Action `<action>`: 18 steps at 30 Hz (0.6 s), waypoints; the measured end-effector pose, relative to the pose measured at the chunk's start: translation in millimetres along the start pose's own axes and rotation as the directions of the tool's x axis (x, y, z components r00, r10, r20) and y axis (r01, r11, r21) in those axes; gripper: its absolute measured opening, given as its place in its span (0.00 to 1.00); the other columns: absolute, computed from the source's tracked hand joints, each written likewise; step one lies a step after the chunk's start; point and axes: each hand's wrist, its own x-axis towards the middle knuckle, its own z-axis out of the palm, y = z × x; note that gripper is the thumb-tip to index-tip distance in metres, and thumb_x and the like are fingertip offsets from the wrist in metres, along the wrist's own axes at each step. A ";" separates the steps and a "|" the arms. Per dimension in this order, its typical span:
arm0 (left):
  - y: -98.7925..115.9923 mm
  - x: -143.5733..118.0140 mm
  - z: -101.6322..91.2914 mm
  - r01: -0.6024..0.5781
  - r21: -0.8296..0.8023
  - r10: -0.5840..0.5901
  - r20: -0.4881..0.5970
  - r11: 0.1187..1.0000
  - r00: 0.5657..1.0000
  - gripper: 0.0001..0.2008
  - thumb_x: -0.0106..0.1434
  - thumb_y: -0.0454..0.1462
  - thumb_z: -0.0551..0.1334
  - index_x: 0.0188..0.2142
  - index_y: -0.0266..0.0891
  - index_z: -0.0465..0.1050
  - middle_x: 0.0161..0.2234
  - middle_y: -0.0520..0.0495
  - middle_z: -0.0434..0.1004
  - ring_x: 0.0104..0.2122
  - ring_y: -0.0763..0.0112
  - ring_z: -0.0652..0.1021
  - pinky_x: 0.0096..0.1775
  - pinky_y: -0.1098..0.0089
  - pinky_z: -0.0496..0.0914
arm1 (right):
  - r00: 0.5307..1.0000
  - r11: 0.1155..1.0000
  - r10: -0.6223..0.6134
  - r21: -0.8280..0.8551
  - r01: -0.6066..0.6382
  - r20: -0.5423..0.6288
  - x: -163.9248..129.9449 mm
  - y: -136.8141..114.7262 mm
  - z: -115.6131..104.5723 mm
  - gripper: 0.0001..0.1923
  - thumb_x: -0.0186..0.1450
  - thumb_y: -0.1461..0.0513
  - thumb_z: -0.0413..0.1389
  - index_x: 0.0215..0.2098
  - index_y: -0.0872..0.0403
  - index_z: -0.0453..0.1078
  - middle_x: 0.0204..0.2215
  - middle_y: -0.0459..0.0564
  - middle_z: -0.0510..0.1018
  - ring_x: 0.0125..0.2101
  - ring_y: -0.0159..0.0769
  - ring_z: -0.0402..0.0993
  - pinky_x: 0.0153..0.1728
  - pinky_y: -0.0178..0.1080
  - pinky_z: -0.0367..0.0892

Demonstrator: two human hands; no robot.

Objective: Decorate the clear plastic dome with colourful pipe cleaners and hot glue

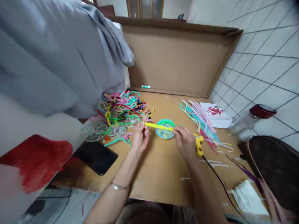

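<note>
As the left hand [141,137] pinches one yellow strip [157,126] end, the right hand [184,138] grips the other over a green-rimmed bowl [164,121].

Strip [153,125] spanning left hand [140,135] to right hand [185,140], over bowl [165,121]! Pipe-cleaner heap [122,101] left; bundle [201,117], glue gun [199,146] right; marker [146,86] behind.

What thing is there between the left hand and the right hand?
In the head view, a yellow strip stretches from the left hand to the right hand, passing in front of a round green-and-blue piece.
</note>
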 end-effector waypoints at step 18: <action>-4.2 1.5 -2.0 -0.081 0.105 0.078 0.035 0.991 0.996 0.18 0.52 0.38 0.72 0.25 0.37 0.62 0.17 0.59 0.66 0.14 0.86 0.63 0.17 0.82 0.55 | 0.998 0.970 -0.061 -0.234 0.064 0.020 -1.9 10.4 2.1 0.11 0.72 0.64 0.45 0.33 0.52 0.65 0.28 0.48 0.71 0.30 0.37 0.68 0.33 0.38 0.61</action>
